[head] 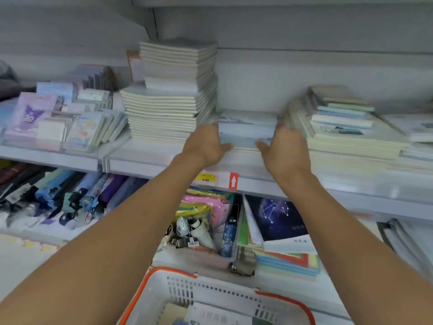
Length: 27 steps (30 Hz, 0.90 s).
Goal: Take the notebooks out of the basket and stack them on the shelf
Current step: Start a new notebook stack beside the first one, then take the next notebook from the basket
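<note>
**Ana:** Head view puts both arms up at the shelf (pixel 164 160). What's the left hand (pixel 206 143) doing?

**Ben:** It holds the left edge of a small stack of pale blue notebooks (pixel 246 127), thumb along the front. The right hand (pixel 284 148) holds the right edge the same way. So each hand grips a side of the stack, fingers wrapped behind where I can't see them.

**Ana:** And where does the stack sit?

**Ben:** In the gap between the tall pile (pixel 173 95) on the left and the slanting pile (pixel 339 123) on the right, apparently resting on the shelf.

**Ana:** How would you finish it well?

**Ben:** I'd push it straight back with both hands evenly, so the covers don't fan out. The gap looks snug, so I'd keep knuckles off the tall pile; it looks a bit uneven and may topple if nudged. Then square the front edge with the thumbs before letting go.

**Ana:** More to come?

**Ben:** The basket (pixel 164 285) below has a few things left in it, blurred.
</note>
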Each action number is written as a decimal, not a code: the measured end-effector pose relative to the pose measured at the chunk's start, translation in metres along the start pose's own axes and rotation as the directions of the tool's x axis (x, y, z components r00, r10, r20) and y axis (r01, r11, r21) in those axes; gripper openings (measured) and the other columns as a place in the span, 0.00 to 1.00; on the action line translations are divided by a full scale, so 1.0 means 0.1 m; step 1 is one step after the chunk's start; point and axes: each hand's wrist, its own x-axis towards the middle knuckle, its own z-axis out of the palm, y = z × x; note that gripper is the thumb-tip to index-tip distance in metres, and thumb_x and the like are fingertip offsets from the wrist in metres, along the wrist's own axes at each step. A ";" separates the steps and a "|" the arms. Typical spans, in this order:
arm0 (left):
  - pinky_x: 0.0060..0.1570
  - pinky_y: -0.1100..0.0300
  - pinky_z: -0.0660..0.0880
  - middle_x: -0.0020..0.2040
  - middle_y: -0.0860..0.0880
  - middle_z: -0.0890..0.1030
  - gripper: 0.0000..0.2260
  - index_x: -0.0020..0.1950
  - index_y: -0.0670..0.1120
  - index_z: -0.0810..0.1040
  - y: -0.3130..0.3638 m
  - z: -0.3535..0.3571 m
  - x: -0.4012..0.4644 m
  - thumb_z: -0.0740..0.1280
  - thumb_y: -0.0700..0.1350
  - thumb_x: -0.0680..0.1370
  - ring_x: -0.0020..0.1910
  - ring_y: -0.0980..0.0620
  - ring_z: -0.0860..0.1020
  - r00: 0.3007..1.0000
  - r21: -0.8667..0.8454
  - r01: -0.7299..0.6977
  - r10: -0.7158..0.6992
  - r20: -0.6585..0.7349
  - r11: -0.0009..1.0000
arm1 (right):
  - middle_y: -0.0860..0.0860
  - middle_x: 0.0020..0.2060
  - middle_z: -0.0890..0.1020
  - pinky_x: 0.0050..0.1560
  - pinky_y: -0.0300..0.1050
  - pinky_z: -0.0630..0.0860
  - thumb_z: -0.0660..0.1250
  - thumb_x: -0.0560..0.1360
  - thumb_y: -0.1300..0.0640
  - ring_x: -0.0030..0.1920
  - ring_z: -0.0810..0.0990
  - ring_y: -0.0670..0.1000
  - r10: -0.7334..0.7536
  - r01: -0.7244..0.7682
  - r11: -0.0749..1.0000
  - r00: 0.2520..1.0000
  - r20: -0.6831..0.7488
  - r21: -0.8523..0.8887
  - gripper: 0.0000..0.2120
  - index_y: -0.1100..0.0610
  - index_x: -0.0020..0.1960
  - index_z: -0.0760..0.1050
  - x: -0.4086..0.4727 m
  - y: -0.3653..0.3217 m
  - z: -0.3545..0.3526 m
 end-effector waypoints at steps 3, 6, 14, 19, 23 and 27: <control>0.46 0.60 0.75 0.50 0.49 0.83 0.12 0.57 0.43 0.79 -0.13 0.01 -0.70 0.67 0.49 0.78 0.48 0.52 0.80 0.871 -0.293 -0.218 0.049 -0.489 0.931 | 0.54 0.45 0.82 0.44 0.43 0.73 0.65 0.80 0.56 0.42 0.79 0.51 -0.232 0.377 0.888 0.861 -0.452 0.262 0.08 0.61 0.52 0.79 -0.74 -0.09 0.00; 0.37 0.65 0.73 0.37 0.52 0.79 0.05 0.47 0.41 0.78 -0.52 0.64 -1.72 0.65 0.41 0.79 0.35 0.60 0.76 0.831 -0.554 -0.137 -0.209 -0.516 0.821 | 0.49 0.30 0.76 0.35 0.38 0.68 0.66 0.79 0.57 0.31 0.72 0.45 -0.151 0.240 0.787 0.968 -0.200 0.569 0.11 0.60 0.39 0.76 -1.81 0.10 0.70; 0.56 0.53 0.74 0.58 0.43 0.76 0.10 0.57 0.39 0.75 -1.56 2.43 -4.25 0.67 0.40 0.78 0.57 0.43 0.76 0.227 -0.135 0.974 -0.728 0.647 0.183 | 0.54 0.50 0.79 0.53 0.59 0.79 0.75 0.67 0.39 0.49 0.80 0.57 0.094 -0.159 0.987 0.352 0.931 -0.040 0.25 0.55 0.53 0.75 -3.78 1.17 2.21; 0.58 0.41 0.76 0.70 0.45 0.73 0.40 0.69 0.44 0.73 -2.37 3.37 -4.79 0.80 0.53 0.60 0.64 0.41 0.75 -0.017 -0.113 0.966 -0.491 0.871 -0.234 | 0.55 0.37 0.74 0.44 0.59 0.78 0.75 0.68 0.43 0.38 0.75 0.57 0.124 -0.154 0.984 0.270 0.955 -0.084 0.17 0.53 0.42 0.72 -3.74 1.18 2.18; 0.55 0.49 0.75 0.68 0.43 0.74 0.23 0.69 0.39 0.72 -1.85 2.67 -4.44 0.71 0.44 0.77 0.65 0.40 0.75 -0.084 -0.225 0.839 -0.528 0.845 -0.495 | 0.54 0.41 0.72 0.37 0.45 0.69 0.73 0.70 0.46 0.40 0.76 0.55 0.219 -0.091 0.975 0.201 0.955 -0.204 0.16 0.55 0.44 0.70 -3.72 1.18 2.20; 0.53 0.56 0.70 0.66 0.44 0.75 0.18 0.70 0.38 0.71 -1.60 2.44 -4.35 0.65 0.40 0.81 0.66 0.42 0.74 0.004 -0.343 0.801 -0.569 0.822 -0.491 | 0.61 0.66 0.74 0.59 0.54 0.73 0.66 0.80 0.54 0.64 0.75 0.62 0.243 -0.303 0.935 0.166 0.956 -0.185 0.21 0.60 0.71 0.69 -3.65 1.24 2.24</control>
